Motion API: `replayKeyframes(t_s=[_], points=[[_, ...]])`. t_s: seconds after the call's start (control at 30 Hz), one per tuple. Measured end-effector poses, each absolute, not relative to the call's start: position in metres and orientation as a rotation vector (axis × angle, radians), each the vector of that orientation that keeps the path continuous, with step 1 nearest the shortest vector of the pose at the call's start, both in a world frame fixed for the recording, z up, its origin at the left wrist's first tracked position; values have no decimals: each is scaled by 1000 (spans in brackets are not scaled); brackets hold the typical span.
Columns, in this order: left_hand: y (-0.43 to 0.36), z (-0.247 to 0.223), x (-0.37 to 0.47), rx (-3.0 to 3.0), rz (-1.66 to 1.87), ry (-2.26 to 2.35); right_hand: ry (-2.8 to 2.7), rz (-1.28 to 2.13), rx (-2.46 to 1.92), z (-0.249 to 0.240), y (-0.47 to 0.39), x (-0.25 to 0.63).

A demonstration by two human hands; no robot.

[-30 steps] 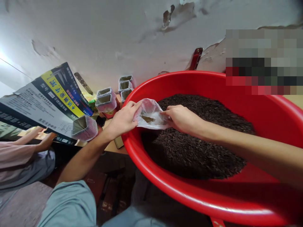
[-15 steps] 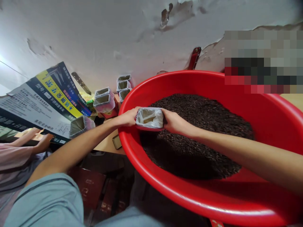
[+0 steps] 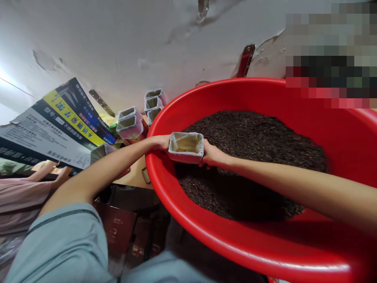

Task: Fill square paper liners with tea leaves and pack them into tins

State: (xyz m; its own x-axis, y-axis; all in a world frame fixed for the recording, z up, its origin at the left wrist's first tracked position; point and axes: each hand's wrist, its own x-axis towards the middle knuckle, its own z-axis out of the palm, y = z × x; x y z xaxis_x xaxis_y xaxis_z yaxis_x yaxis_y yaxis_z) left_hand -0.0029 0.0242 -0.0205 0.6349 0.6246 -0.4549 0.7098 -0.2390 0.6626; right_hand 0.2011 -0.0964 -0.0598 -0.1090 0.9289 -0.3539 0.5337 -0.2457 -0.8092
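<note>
Holding the box (image 3: 186, 158) between them, the left hand (image 3: 163, 142) and right hand (image 3: 215, 153) keep it over the tub (image 3: 253, 251), just inside its left rim. The right fingers curl around one end; the left fingers are mostly hidden at the other. Dark flakes (image 3: 253, 133) lie in the tub. Lined boxes (image 3: 129, 129) stand left of the tub.
</note>
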Motion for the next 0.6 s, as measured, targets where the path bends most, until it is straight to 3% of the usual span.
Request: replayKeyframes(t_s=[0.13, 0.27, 0.37, 0.43, 0.53, 0.6], points=[[27, -21, 6, 1945, -357, 1098, -1801, 1250, -1834, -59, -94, 203], [25, 27, 4, 2177, -637, 1376, -2221, 816, -2024, -43, -95, 218], [18, 77, 4, 2467, -509, 1508, -2257, 535, -2105, -25, -97, 247], [9, 90, 13, 2627, -294, 1297, -2279, 338, -2185, -16, -97, 271], [-2, 63, 39, 2599, -528, 842, -2222, 126, -2314, -11, -94, 304], [-6, 25, 58, 2546, -707, 789, -2153, 107, -2359, -14, -92, 322]])
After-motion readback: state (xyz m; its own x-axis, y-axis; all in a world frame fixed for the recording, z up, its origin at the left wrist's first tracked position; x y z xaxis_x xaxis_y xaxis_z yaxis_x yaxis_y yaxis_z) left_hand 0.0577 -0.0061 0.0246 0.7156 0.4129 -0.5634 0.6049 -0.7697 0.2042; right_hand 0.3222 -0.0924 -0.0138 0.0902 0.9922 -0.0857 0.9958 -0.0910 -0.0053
